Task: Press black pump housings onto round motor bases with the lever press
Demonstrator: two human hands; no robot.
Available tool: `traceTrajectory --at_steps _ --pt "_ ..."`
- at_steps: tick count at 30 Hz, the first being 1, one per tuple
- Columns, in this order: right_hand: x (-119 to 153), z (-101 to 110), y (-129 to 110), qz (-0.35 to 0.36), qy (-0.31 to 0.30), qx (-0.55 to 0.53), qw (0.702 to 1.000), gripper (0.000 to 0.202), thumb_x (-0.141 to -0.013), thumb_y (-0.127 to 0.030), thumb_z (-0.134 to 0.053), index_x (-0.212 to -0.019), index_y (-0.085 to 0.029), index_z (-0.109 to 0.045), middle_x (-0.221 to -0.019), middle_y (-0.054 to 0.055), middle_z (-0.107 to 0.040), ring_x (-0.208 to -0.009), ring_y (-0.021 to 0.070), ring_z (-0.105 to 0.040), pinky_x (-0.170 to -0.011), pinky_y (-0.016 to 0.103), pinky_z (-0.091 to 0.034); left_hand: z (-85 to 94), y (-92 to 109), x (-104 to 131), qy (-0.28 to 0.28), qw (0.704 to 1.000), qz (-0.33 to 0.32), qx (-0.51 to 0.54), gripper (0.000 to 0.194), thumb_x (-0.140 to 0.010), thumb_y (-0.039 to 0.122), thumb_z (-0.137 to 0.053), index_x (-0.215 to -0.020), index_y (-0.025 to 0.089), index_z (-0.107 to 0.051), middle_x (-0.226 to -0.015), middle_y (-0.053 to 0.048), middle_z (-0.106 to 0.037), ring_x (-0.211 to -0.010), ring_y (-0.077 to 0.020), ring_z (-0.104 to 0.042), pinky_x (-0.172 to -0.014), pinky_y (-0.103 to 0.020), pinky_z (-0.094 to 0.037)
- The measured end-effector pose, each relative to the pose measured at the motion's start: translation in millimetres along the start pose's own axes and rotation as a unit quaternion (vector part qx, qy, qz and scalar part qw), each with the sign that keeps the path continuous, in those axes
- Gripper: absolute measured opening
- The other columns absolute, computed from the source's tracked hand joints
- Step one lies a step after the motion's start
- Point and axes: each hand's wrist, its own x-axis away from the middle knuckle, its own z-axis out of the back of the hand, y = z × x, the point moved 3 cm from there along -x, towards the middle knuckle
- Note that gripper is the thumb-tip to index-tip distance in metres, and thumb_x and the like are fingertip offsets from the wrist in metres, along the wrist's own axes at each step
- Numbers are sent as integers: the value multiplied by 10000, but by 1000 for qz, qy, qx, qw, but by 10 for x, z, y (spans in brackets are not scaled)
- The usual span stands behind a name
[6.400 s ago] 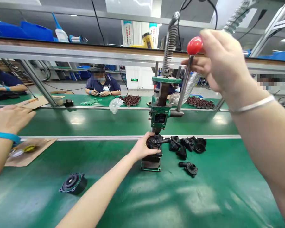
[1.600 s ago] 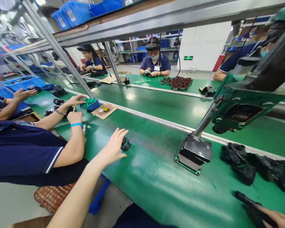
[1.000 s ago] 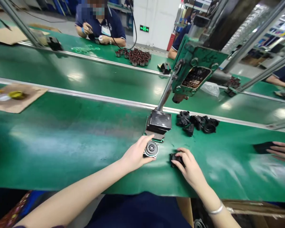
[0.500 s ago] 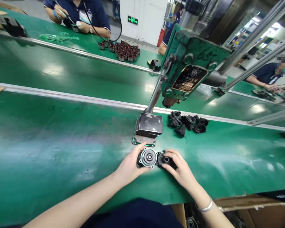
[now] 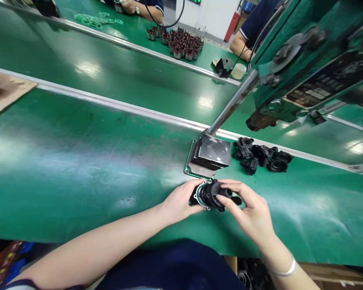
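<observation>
My left hand [image 5: 181, 201] is closed around a round metal-rimmed housing [image 5: 201, 196], whose open face is turned to the right. A black plastic cover [image 5: 213, 196] with a pipe stub is gripped between the thumb and fingers of my right hand [image 5: 248, 205]. The cover overlaps the housing's rim; whether it is fully seated cannot be made out. Both parts are just in front of the black metal block [image 5: 214, 151] on its base plate.
Several black plastic covers [image 5: 261, 155] lie right of the block. A green press head [image 5: 305, 64] hangs at the upper right, with a slanted steel rod [image 5: 232, 102]. Across the bench are copper-wound parts [image 5: 186, 43] and another person's arm [image 5: 240, 46].
The black cover has moved from beside the housing onto its open face, and the housing has tilted to the right. The whole view has shifted, with the press head now larger.
</observation>
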Motion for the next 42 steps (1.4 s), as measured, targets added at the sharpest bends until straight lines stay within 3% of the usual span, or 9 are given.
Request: traceTrajectory --at_steps 4,8,15,35,39,42 --pt "-9 -184 -185 85 19 46 995 197 -815 -276 -625 -968 -153 -602 -1068 28 -645 -1032 42 -629 -898 151 -556 -4 -19 15 17 999 -41 -4 691 -767 311 -761 -1331 197 -378 -1328 -122 -565 -1227 -273 -571 -1044 -439 -493" --pt "16 -246 -170 105 7 50 993 233 -801 -242 -640 -1006 -149 -578 -1116 34 -622 -1081 49 -607 -926 162 -547 -1 -19 19 21 998 -57 -7 681 -785 313 -747 -1330 177 -363 -1321 -135 -565 -1221 -266 -575 -1037 -427 -500" --pt "20 -243 -181 111 -8 53 992 254 -795 -222 -644 -1029 -153 -572 -1136 30 -614 -1101 49 -595 -948 163 -539 12 -12 9 4 999 -41 -3 664 -791 343 -740 -1321 195 -368 -1312 -130 -576 -1215 -280 -580 -1025 -448 -507" --pt "11 -265 -139 124 -11 49 991 269 -797 -227 -641 -1032 -148 -538 -1128 37 -608 -1106 39 -597 -935 138 -544 25 7 7 21 996 -89 0 724 -809 336 -724 -1390 218 -309 -1321 -142 -565 -1210 -271 -580 -1016 -430 -511" --pt "28 -304 -114 79 -4 22 997 277 -806 -260 -633 -1001 -152 -467 -1119 25 -613 -1075 15 -610 -884 104 -547 3 8 -4 6 989 -144 -29 624 -860 290 -668 -1391 281 -341 -1337 -108 -533 -1242 -253 -545 -1034 -414 -491" --pt "73 -372 -84 46 -13 -2 999 269 -820 -293 -616 -956 -158 -426 -1132 16 -614 -1070 16 -620 -877 113 -554 -54 -37 -12 14 988 -144 -59 595 -823 264 -703 -1340 273 -408 -1274 -104 -550 -1153 -247 -597 -956 -385 -536"
